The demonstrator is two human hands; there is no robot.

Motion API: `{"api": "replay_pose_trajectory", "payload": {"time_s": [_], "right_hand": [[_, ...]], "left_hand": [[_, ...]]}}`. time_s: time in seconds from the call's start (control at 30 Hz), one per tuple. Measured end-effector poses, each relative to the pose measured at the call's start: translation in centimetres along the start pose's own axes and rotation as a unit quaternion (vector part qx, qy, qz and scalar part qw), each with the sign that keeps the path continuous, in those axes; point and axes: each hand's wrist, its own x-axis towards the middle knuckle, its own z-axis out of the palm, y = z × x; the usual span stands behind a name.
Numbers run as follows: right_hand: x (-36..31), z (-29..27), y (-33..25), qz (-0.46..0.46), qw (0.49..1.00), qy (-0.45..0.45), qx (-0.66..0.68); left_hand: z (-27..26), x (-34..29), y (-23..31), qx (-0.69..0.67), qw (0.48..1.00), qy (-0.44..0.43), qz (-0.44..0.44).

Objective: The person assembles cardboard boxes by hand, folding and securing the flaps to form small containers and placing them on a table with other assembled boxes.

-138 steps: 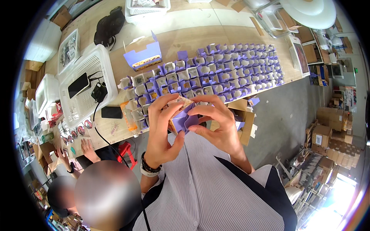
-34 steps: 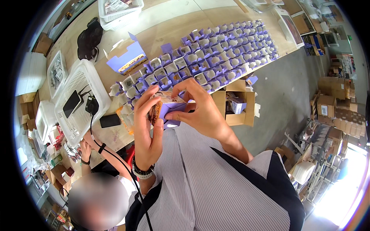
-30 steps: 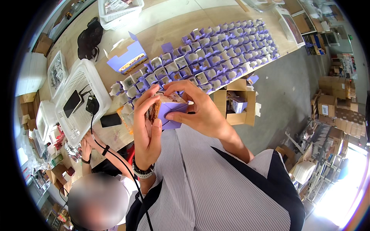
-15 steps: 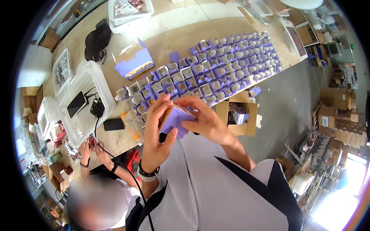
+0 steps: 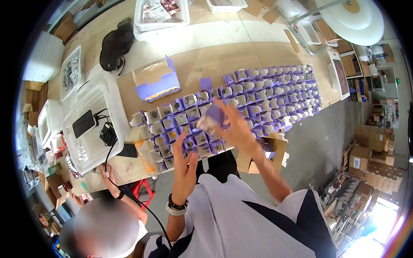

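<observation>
My right hand [image 5: 239,132] grips a small purple box [image 5: 215,113], smeared by motion, and holds it over the rows. Fingers apart and holding nothing, my left hand [image 5: 185,175] hovers at the near edge of the rows. Beneath both hands, many small purple boxes [image 5: 262,92] with raised flaps stand upright, packed side by side. What lies inside most of them is too small to tell. A larger purple display carton [image 5: 159,88] with its lid up stands behind the left end of the rows.
A white basket [image 5: 92,148] with a phone and black cables stands at left, beside a co-worker's hand [image 5: 109,176]. A black cable [image 5: 142,202] runs past my left arm. An open cardboard box [image 5: 278,150] sits below the table's right edge. A black bag [image 5: 118,45] lies farther back.
Both hands held the purple box close to my body; now my left hand has let go. The right hand has carried the box forward over the rows. The view has shifted.
</observation>
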Motion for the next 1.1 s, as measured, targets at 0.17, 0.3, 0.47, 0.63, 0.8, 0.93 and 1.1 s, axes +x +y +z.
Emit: {"api": "replay_pose_trajectory", "payload": {"time_s": [0.17,0.3,0.47,0.63,0.8,0.93,1.1], "right_hand": [[12.9,-1.2,11.1,0.011,0.976,0.084,-0.203],[18.3,-0.6,14.1,0.048,0.942,0.025,-0.332],[19.6,1.5,16.4,0.044,0.901,-0.014,-0.432],[20.1,1.4,15.7,0.084,0.869,-0.059,-0.484],[20.0,2.2,16.4,0.064,0.843,-0.049,-0.531],[20.2,3.1,16.8,0.06,0.848,-0.114,-0.514],[19.6,3.4,21.6,-0.042,0.877,-0.06,-0.475]], "left_hand": [[-0.1,0.5,-1.1,0.053,0.999,0.006,-0.013],[0.1,-0.3,-2.0,0.085,0.996,0.002,-0.033],[0.9,-0.2,-1.8,0.08,0.995,0.018,-0.051],[1.6,0.4,-2.3,0.083,0.995,0.028,-0.046],[2.1,1.3,-2.0,0.086,0.995,0.017,-0.054],[2.4,1.4,-1.8,0.102,0.994,0.018,-0.042],[2.5,1.5,-2.4,0.11,0.993,0.013,-0.038]]}}
